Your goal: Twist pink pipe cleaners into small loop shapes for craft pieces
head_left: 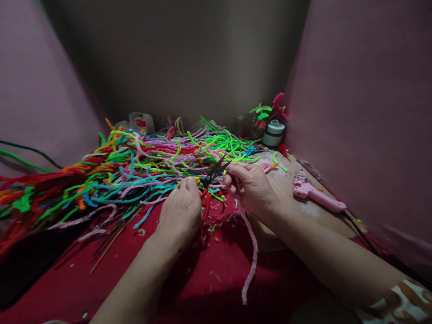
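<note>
My left hand [181,204] is closed around a pair of scissors [212,175] with dark blades and red handles. The blades point up and away, spread apart, with their tips close to the fingers of my right hand [251,186]. Those fingers pinch a pale pink pipe cleaner [251,252], whose long end hangs down over the red cloth. Just beyond both hands lies a big heap of pipe cleaners [162,153] in green, pink, blue, orange and other colours. The fingers of my left hand partly hide the scissor handles.
A pink glue gun [319,195] with a black cord lies on a tan board [270,162] at right. Behind it stand a whitish jar [273,133] and green and pink pipe-cleaner shapes [266,112]. Small scraps litter the red cloth [209,279]. Pink walls rise on both sides.
</note>
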`<move>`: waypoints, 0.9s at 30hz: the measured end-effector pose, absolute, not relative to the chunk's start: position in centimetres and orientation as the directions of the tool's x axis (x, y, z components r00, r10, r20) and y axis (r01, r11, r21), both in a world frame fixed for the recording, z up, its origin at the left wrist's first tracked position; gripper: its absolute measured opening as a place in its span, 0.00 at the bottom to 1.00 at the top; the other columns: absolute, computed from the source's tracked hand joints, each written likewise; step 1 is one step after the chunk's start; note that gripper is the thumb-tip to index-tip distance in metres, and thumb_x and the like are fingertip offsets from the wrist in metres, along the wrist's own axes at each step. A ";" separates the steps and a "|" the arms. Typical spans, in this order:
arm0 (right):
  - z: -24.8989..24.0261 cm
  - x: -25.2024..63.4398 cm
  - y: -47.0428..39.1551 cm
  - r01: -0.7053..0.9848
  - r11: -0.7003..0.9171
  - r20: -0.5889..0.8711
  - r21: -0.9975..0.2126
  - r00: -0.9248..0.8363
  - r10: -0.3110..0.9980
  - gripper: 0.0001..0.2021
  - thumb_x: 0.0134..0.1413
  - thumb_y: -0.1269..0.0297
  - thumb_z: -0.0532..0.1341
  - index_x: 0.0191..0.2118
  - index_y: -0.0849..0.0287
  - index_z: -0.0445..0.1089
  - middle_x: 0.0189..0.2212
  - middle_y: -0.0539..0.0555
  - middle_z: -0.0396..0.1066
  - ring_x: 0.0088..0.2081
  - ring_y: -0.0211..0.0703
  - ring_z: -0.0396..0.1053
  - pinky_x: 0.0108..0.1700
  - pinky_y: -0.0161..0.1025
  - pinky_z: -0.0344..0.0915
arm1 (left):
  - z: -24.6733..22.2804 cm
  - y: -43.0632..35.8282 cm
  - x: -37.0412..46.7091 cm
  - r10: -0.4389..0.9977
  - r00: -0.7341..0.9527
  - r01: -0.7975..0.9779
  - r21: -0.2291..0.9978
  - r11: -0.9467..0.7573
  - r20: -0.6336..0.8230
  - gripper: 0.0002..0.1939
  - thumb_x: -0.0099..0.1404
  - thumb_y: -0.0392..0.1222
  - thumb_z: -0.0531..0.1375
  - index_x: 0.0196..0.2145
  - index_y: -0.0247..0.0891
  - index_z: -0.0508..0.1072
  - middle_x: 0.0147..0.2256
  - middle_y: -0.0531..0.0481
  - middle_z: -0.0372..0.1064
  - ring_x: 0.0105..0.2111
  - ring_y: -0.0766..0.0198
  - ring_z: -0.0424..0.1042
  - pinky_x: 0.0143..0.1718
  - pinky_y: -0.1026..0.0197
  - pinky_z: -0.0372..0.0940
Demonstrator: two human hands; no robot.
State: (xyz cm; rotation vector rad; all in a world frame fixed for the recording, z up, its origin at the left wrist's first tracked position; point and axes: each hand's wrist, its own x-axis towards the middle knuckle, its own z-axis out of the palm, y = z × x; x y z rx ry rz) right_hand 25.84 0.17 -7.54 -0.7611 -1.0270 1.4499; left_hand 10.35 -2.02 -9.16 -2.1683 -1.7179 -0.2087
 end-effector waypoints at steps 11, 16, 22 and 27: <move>-7.6 25.6 0.1 -0.407 0.018 0.087 -0.913 -0.152 0.985 0.09 0.45 0.66 0.59 0.19 0.61 0.63 0.13 0.46 0.64 0.13 0.28 0.54 0.14 0.30 0.43 | -9.2 -2.0 10.4 0.899 0.206 0.971 -0.193 -0.140 0.385 0.07 0.62 0.29 0.45 0.36 0.35 0.59 0.32 0.42 0.65 0.33 0.54 0.70 0.30 0.59 0.61; -7.6 25.7 0.0 -0.372 0.052 0.112 -0.927 -0.141 0.984 0.09 0.45 0.65 0.60 0.20 0.61 0.63 0.13 0.45 0.63 0.13 0.27 0.54 0.15 0.30 0.45 | -9.2 -2.2 10.5 0.910 0.187 0.976 -0.178 -0.128 0.370 0.07 0.62 0.30 0.45 0.37 0.35 0.59 0.33 0.42 0.65 0.33 0.55 0.71 0.30 0.59 0.61; -7.6 25.5 0.0 -0.382 0.055 0.116 -0.923 -0.137 0.984 0.09 0.46 0.67 0.59 0.19 0.61 0.63 0.13 0.45 0.62 0.13 0.27 0.51 0.15 0.30 0.43 | -8.9 -2.4 10.8 0.930 0.173 0.980 -0.155 -0.128 0.325 0.09 0.62 0.29 0.43 0.37 0.34 0.59 0.33 0.41 0.66 0.32 0.53 0.72 0.26 0.60 0.59; -7.6 25.4 0.1 -0.426 0.033 0.097 -0.904 -0.128 0.987 0.06 0.44 0.67 0.61 0.22 0.61 0.66 0.12 0.44 0.61 0.12 0.26 0.49 0.14 0.29 0.42 | -9.0 -2.3 10.8 0.954 0.135 0.991 -0.025 -0.133 0.270 0.06 0.62 0.32 0.45 0.36 0.36 0.58 0.31 0.43 0.67 0.26 0.54 0.71 0.21 0.61 0.53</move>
